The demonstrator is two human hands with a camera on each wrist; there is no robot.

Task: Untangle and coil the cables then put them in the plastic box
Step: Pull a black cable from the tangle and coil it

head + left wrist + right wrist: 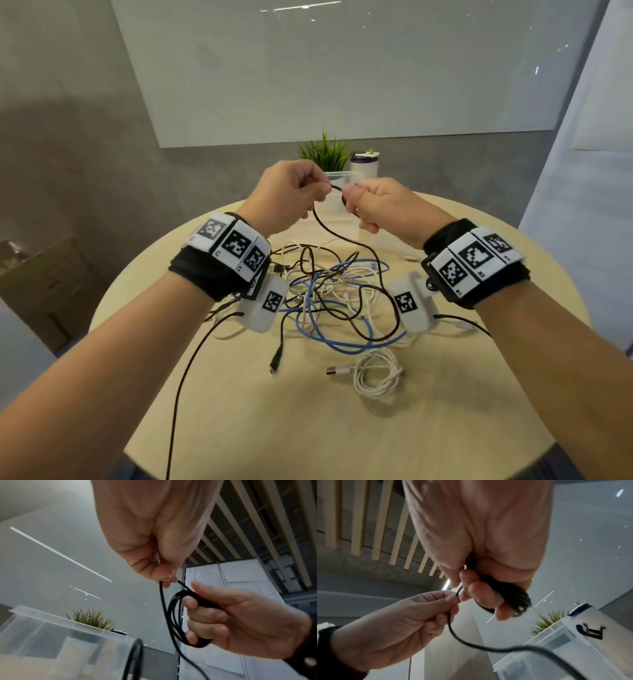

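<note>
Your left hand (289,195) pinches the black cable (346,240) just beside your right hand (376,205), whose fingers curl round the coil (178,616) wound so far. From there the loose length drops toward you into the tangle (335,301) on the desk (239,411); the plastic box (51,631) sits just beyond both hands.

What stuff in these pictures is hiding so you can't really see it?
- Inside of the plastic box: head view, both hands block it; wrist views show only its cloudy walls.
- Black cable far end: lost in the tangled pile, head view.
- Bottle label: too small, head view.
- How many loops the right hand holds: its fingers cover the coil, right wrist view.
</note>
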